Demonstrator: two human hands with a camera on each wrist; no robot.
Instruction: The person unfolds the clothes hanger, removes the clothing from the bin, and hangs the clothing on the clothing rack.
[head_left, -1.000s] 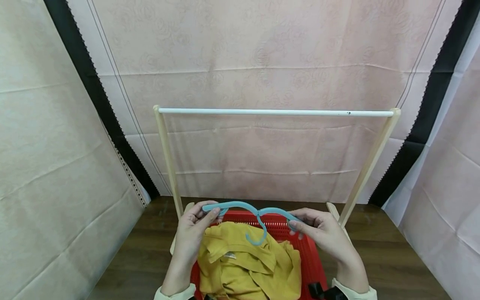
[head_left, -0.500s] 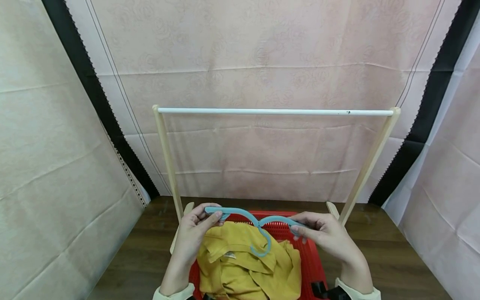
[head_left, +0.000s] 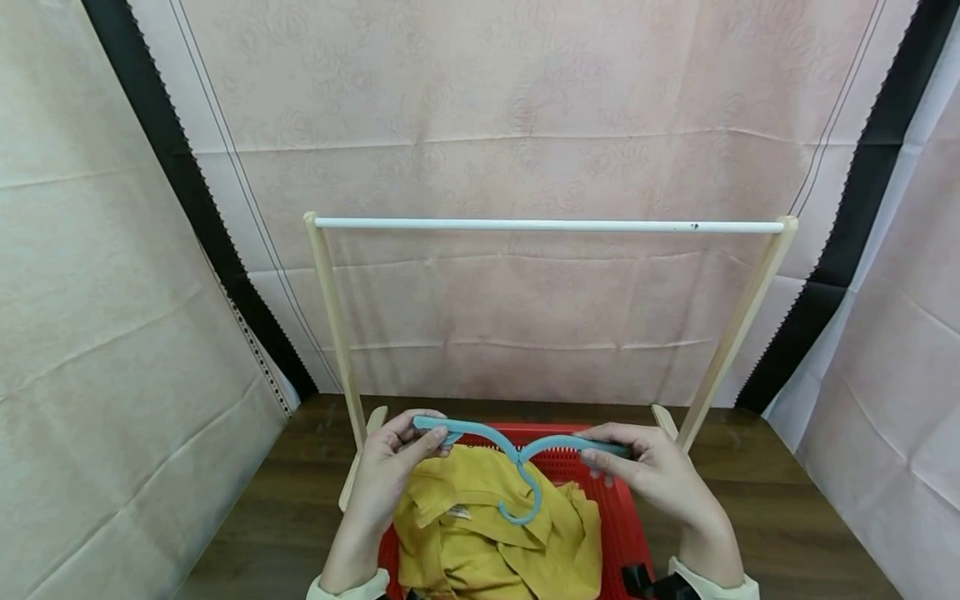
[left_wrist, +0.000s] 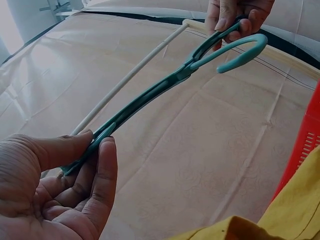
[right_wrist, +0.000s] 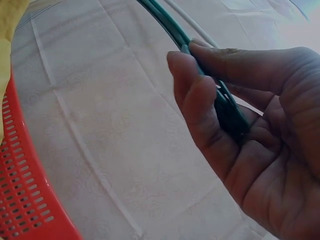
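A light-blue clothes hanger (head_left: 486, 433) is held by both hands above a red basket, its hook pointing down toward me. At its left end my left hand (head_left: 390, 467) pinches the arm between thumb and fingers. The other end is pinched by my right hand (head_left: 663, 475). In the left wrist view the hanger (left_wrist: 155, 93) runs from the near thumb to the far hand. Curled fingers wrap the hanger's end (right_wrist: 227, 112) in the right wrist view. Below the hook, a crumpled yellow garment (head_left: 495, 550) lies in the basket (head_left: 626, 533), a pale label showing at its collar.
Behind the basket stands a rack with a white horizontal bar (head_left: 547, 225) and pale wooden posts (head_left: 738, 333). The brown wood-look surface (head_left: 765, 517) lies beneath. Pale patterned cloth (head_left: 525, 100) hangs at the back and both sides, with black strips at the corners.
Both hands have lowered the hanger slightly toward the basket. Its hook has dropped and shifted a little to the right over the yellow garment. The grip at each end stays.
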